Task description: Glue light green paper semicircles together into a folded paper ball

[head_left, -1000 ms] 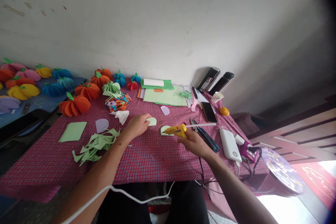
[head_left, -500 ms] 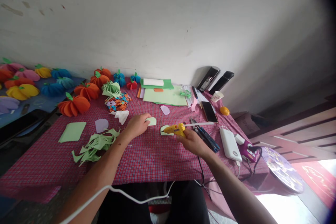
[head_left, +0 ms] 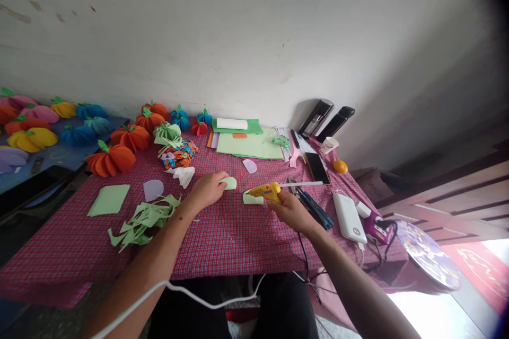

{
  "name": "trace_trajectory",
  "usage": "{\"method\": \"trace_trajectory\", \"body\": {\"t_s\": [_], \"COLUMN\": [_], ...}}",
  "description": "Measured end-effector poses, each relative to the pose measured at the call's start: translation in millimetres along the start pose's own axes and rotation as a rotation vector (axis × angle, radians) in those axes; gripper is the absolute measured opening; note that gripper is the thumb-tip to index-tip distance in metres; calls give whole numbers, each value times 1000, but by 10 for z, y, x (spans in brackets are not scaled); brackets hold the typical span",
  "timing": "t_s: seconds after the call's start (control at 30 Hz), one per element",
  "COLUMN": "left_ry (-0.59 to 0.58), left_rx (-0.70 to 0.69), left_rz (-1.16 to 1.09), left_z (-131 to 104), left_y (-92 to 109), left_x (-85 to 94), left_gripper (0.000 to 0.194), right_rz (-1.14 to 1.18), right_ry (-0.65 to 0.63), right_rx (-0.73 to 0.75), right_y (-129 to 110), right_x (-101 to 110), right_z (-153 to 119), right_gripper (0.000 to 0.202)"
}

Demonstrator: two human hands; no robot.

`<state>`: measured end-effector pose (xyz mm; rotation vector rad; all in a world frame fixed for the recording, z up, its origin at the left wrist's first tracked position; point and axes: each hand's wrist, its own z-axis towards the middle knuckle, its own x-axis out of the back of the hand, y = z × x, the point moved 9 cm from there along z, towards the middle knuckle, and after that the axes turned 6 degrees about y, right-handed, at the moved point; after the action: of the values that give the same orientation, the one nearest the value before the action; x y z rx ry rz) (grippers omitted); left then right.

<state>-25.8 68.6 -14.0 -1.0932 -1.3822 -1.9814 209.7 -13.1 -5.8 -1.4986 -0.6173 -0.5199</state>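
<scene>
My left hand (head_left: 210, 188) is closed on a pale green rounded felt or paper piece (head_left: 228, 184), pinching its left edge just over the table. In my right hand (head_left: 292, 211) is a yellow hot glue gun (head_left: 265, 190), a long white glue stick (head_left: 302, 184) poking from its back. Its nozzle points left, over a second pale green rounded piece (head_left: 252, 199) lying on the checked cloth. The gun's body hides part of that piece. Left of my left forearm lie a heap of pale green offcuts (head_left: 153, 220) and a lilac rounded piece (head_left: 153, 190).
Red checked cloth (head_left: 214, 238) covers the table. Orange felt pumpkins (head_left: 110, 160) stand at the left. A stack of green sheets (head_left: 250, 144) lies at the back. Scissors (head_left: 312, 204), a phone (head_left: 318, 168), a white power bank (head_left: 349, 217) and a paper cup (head_left: 329, 144) are at right.
The glue gun's nozzle has shifted slightly up and right over the lying green piece, uncovering more of its near edge. My left hand stays in place with its piece.
</scene>
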Motion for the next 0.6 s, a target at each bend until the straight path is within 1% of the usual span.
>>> {"method": "trace_trajectory", "body": {"t_s": [0.33,0.47,0.6], "left_ry": [14,7,16], "left_rx": [-8,-18,-27], "left_rz": [-2,16,17], "left_z": [-7,7,10], "left_y": [7,-4,-15], "left_x": [10,-13,-16], "left_gripper": [24,23,23], "right_rz": [12,-32,-69], "right_ry": [45,66,86], "right_rx": [-31,-31,-19], "right_y": [101,159,162], "right_x": [59,90,153], "right_z": [18,34,26], "right_gripper": [24,26,27]}}
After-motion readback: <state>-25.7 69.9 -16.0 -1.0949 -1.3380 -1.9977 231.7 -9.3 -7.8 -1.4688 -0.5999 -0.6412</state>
